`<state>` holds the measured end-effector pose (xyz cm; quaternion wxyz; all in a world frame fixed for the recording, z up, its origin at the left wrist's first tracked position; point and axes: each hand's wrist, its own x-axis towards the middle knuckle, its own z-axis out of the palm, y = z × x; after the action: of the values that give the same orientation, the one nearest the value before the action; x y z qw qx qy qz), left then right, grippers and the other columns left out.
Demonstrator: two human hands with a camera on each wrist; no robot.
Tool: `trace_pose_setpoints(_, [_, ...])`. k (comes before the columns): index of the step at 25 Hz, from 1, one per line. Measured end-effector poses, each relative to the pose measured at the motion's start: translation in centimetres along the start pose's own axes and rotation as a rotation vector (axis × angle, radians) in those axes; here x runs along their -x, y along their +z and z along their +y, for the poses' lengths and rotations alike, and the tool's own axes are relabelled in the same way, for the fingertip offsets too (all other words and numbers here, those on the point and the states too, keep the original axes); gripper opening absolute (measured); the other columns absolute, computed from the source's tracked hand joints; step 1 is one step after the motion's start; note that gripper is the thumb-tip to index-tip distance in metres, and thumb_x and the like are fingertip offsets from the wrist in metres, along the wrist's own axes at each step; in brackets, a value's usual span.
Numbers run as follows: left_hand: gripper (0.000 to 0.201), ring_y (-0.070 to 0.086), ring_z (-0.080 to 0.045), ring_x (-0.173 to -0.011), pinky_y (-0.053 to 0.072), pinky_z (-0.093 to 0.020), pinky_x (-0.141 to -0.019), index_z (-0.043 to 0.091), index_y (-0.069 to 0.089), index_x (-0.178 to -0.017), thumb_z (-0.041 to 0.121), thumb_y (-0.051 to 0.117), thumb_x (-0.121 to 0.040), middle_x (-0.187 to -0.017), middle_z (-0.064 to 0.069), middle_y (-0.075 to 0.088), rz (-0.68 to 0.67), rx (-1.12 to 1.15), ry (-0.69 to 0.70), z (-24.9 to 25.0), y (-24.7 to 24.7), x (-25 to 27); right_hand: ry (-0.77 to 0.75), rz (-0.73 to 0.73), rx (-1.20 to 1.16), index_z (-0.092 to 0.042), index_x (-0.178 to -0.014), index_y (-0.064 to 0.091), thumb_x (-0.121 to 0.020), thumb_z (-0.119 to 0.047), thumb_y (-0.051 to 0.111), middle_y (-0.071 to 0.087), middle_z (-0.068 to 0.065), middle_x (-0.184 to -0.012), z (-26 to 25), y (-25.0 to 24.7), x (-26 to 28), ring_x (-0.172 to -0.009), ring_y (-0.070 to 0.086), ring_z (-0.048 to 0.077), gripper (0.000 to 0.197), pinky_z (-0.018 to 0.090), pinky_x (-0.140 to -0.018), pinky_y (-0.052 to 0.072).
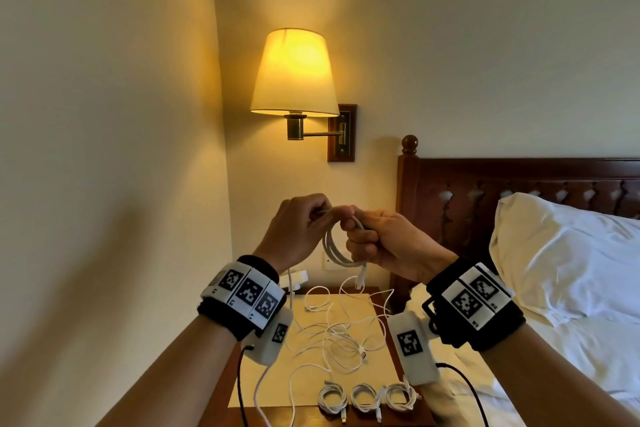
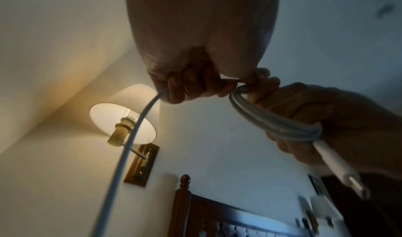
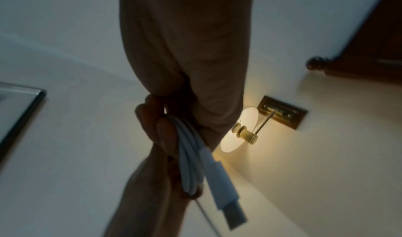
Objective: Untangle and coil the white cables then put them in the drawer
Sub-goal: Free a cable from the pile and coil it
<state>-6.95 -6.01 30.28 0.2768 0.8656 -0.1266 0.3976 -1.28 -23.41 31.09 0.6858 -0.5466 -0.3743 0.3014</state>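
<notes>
White cable [image 1: 333, 246] is hanging as an upright coil — plug pointing down — with the right hand [image 1: 388, 243] gripping its top and the left hand [image 1: 298, 225] pinching the free strand beside it.

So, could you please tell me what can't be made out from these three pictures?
- Drawer: not visible in any view; the nightstand front is cut off by the head view's bottom edge.
- Tangled cables: how many there are, too thin and overlapped.
- Held coil: its loop count, hidden by the right hand fingers.
</notes>
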Motion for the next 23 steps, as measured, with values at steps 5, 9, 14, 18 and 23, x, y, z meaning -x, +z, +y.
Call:
trace_pose_setpoints(5, [0.045,0.032,-0.008,-0.053,0.029,-0.029,-0.056,0.018,0.043,-0.062,0.045,0.040,-0.098,-0.054,0.009,0.036,0.049,0.151,-0.139,-3.3,1.3,2.3,-0.006,-0.147,-0.567,-0.012,-0.080,0.055,-0.104,-0.026,0.032,0.040,-0.007,-0.052,-0.8,-0.7,0.2,-0.047,0.041,0.007,0.036,0.019,-0.053,0.039])
trace_pose_setpoints(9, [0.039,0.042,-0.005,-0.056,0.035,-0.024,-0.059,0.026,0.047,-0.067,0.042,0.033,-0.099,-0.059,0.008,0.045,-0.134,0.055,-0.189,-6.0,3.0,6.6,-0.099,-0.023,-0.712,-0.010,-0.079,0.056,-0.102,-0.026,0.039,0.044,-0.006,-0.054,-2.9,-2.0,0.2,-0.048,0.046,0.006,0.033,0.018,-0.051,0.045])
trace_pose_setpoints(14, [0.044,0.041,-0.010,-0.047,0.035,-0.026,-0.052,0.028,0.041,-0.062,0.042,0.032,-0.102,-0.054,0.008,0.045,-0.414,-0.201,0.087,-1.1,2.7,6.3,-0.199,0.258,0.270,-0.007,-0.088,0.058,-0.104,-0.030,0.039,0.057,0.003,-0.067,-1.7,-1.1,-0.5,-0.061,0.059,0.015,0.033,0.027,-0.066,0.052])
trace_pose_setpoints(18, [0.038,0.041,-0.009,-0.040,0.032,-0.023,-0.044,0.024,0.058,-0.073,0.045,0.040,-0.099,-0.048,0.013,0.042,-0.150,-0.252,0.186,1.7,0.3,3.6,-0.263,0.207,0.707,-0.004,-0.086,0.061,-0.102,-0.027,0.042,0.067,0.007,-0.067,-0.1,-0.3,-0.8,-0.061,0.062,0.020,0.034,0.032,-0.066,0.050])
trace_pose_setpoints(23, [0.036,0.046,-0.005,-0.051,0.036,-0.020,-0.052,0.018,0.057,-0.086,0.051,0.045,-0.093,-0.061,0.014,0.049,-0.016,-0.211,0.176,1.4,-0.6,1.7,-0.231,0.066,0.527,-0.007,-0.088,0.065,-0.101,-0.027,0.043,0.061,0.006,-0.065,0.0,-0.6,-0.7,-0.062,0.059,0.023,0.033,0.035,-0.069,0.050])
